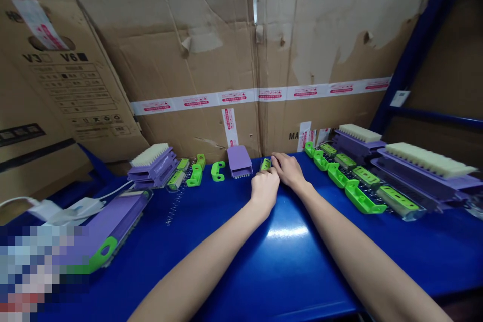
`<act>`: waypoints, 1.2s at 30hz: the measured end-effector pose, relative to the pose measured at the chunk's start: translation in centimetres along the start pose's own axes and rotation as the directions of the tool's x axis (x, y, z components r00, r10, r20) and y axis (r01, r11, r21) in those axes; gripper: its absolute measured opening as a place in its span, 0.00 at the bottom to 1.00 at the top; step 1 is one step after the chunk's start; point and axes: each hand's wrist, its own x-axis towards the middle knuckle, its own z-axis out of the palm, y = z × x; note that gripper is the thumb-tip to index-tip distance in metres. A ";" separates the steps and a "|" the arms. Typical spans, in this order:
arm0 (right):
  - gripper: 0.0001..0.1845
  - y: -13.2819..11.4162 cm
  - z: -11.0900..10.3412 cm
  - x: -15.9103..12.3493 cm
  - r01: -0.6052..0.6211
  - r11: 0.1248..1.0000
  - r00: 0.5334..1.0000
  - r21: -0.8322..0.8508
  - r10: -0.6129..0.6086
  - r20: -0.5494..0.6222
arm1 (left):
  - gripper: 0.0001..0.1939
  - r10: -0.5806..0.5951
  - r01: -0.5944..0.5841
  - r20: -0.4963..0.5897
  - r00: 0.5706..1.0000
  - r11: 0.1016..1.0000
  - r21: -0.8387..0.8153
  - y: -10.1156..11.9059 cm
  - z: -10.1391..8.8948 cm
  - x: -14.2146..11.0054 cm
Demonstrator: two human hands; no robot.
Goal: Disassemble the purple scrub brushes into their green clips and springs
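My left hand is closed, its fingers curled at the near end of a small block with a bright green top and clear sides. Against the right side of that block, my right hand bends its fingers over it, partly hiding it. Just left of the hands a purple plastic shell lies with short teeth along its lower edge. Beside the shell is a green curved end piece.
Left are stacked purple shells with pale bristles, green pieces, a thin spring and a finished-looking purple brush. Right, several green end pieces, green-topped blocks and purple shells line the blue table. Cardboard stands behind.
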 end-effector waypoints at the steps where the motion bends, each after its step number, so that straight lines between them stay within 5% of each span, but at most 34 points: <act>1: 0.19 0.1 0.0 0.0 -0.003 1.000 1.000 -0.003 0.003 -0.014 | 0.14 0.026 -0.026 -0.006 1.000 1.000 0.013 -0.1 0.0 -0.4; 6: 0.21 0.5 0.0 0.0 -0.033 0.999 0.991 -0.013 0.031 -0.132 | 0.12 0.158 -0.157 -0.008 0.987 0.986 0.062 -0.7 -0.6 -3.7; 12: 0.21 0.8 0.1 0.0 -0.046 0.999 0.984 -0.007 0.044 -0.173 | 0.13 0.086 -0.086 -0.043 0.995 0.996 0.018 -1.4 -2.2 -6.4; 17: 0.21 0.8 0.1 -0.1 -0.038 0.999 0.984 -0.009 0.036 -0.174 | 0.13 0.197 -0.188 0.094 0.976 0.977 -0.102 -2.6 -2.7 -6.4; 21: 0.21 0.9 0.2 -0.1 -0.041 0.999 0.984 -0.012 0.038 -0.176 | 0.18 0.154 -0.132 0.114 0.982 0.975 -0.181 -5.1 -3.1 -7.7; 28: 0.21 0.8 0.2 -0.1 -0.041 0.999 0.988 -0.022 0.038 -0.152 | 0.24 -0.203 0.207 0.062 0.977 0.977 -0.060 -12.8 -4.4 -12.1; 32: 0.21 0.6 0.1 -0.2 -0.043 0.999 0.990 -0.027 0.039 -0.139 | 0.27 -0.505 0.506 -0.055 0.862 0.846 0.167 -16.6 -5.8 -13.5; 36: 0.21 0.6 0.2 -0.3 -0.041 0.999 0.990 -0.029 0.037 -0.133 | 0.27 -0.589 0.586 -0.069 0.805 0.771 0.249 -18.4 -6.4 -14.2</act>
